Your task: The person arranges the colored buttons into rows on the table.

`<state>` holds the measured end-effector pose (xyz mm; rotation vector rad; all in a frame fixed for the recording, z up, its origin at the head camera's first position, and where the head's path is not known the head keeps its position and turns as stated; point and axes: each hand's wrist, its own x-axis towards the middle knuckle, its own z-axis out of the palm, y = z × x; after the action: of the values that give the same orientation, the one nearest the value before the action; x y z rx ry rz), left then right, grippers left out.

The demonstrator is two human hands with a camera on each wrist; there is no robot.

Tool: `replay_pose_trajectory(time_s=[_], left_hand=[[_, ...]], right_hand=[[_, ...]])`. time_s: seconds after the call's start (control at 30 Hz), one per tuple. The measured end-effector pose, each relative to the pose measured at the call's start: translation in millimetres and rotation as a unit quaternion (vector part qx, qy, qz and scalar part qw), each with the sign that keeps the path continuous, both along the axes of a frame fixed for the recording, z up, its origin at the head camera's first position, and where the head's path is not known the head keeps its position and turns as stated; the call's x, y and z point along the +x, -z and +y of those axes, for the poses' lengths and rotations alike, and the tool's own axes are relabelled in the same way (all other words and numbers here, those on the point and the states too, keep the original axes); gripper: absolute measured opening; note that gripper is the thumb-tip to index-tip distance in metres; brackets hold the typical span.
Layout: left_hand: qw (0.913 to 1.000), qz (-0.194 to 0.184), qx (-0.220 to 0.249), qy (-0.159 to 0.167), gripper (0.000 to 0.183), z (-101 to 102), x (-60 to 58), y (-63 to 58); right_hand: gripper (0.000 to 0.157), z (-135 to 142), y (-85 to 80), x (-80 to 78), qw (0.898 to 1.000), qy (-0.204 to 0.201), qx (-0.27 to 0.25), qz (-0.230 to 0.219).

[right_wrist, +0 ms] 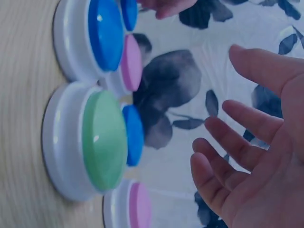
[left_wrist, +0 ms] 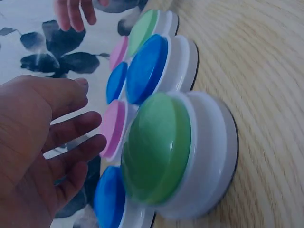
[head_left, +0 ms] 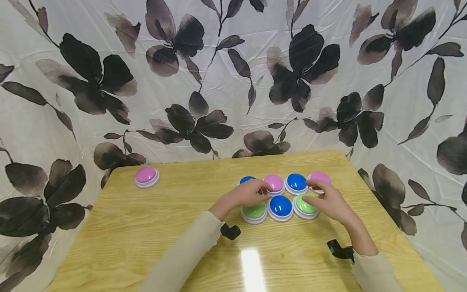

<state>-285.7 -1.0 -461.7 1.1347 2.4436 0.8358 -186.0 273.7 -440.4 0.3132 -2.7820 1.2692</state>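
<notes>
Several round push buttons with white bases stand together in two rows on the wooden table. In the front row are a green button (head_left: 254,211), a blue button (head_left: 280,206) and another green button (head_left: 305,205). Behind them sit a blue button (head_left: 247,179), a pink button (head_left: 274,183), a second blue button (head_left: 296,182) and a pink button (head_left: 320,178). My left hand (head_left: 251,193) hovers over the left end of the group, fingers loosely bent around nothing. Above the right end is my right hand (head_left: 327,202), its fingers spread apart and the palm bare in the right wrist view.
A lone pink button (head_left: 146,177) stands at the table's back left. The wooden table (head_left: 175,219) ends at a floral cloth (head_left: 226,81) hanging behind and on both sides. A small black device (head_left: 230,231) is by the left wrist, another (head_left: 340,249) by the right.
</notes>
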Motion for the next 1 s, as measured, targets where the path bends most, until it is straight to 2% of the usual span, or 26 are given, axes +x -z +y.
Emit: replay_pose_trajectory(time_s=[0.1, 0.33, 0.5, 0.77, 1.0], left_hand=[[0.9999, 0.014, 0.001, 0.001, 0.032, -17.9, -0.5, -0.8], [0.9995, -0.013, 0.016, -0.024, 0.034, -51.1, 6.0, -6.9], [0.9983, -0.021, 0.028, -0.047, 0.032, -78.5, 14.1, -3.2], [0.9956, -0.028, 0.049, -0.075, 0.03, -117.2, 29.4, 13.0], [0.9896, -0.025, 0.08, -0.117, 0.028, -150.4, 46.0, 26.5]], right_hand=[[0.044, -10.6, -2.1, -2.4, 1.0, -0.003, -0.015, 0.027], [0.028, -34.8, -3.8, -0.9, 0.996, -0.007, -0.056, 0.072], [0.025, -56.3, 3.0, -1.1, 0.995, -0.032, -0.07, 0.068], [0.025, -81.9, 9.7, -2.2, 0.995, -0.052, -0.082, 0.04], [0.024, -103.2, 13.4, -6.0, 0.993, -0.077, -0.091, 0.017]])
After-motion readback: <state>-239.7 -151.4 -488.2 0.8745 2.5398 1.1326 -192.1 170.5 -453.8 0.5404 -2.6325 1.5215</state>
